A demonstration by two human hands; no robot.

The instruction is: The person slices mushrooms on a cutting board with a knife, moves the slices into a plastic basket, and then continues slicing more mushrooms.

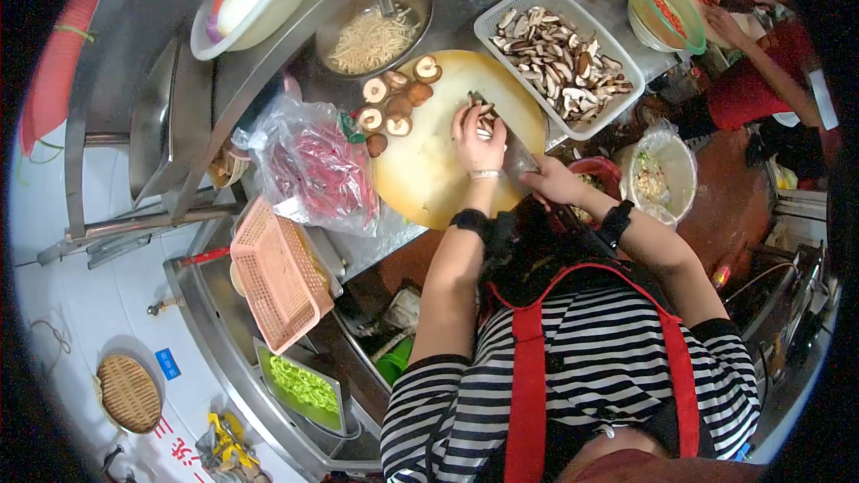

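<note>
A round yellowish cutting board (429,170) lies on the metal counter. My left hand (479,140) rests on it with curled fingers, gripping sliced shiitake mushroom (484,124) under the fingertips. In my closed right hand (557,184) is the handle of a kitchen knife; its broad blade (519,159) stands close beside my left hand. Several whole shiitake mushrooms (398,107), stems cut off, sit at the board's upper left edge. Beyond the board, a white perforated basket (488,31) holds a heap of sliced mushrooms (564,63).
A plastic bag of reddish contents (313,161) lies left of the board, near a pink basket (279,277). A metal bowl of pale strips (376,40) stands behind. At right are a lined bin (684,170) and another person's arm (774,76) beside a green-rimmed bowl (640,0).
</note>
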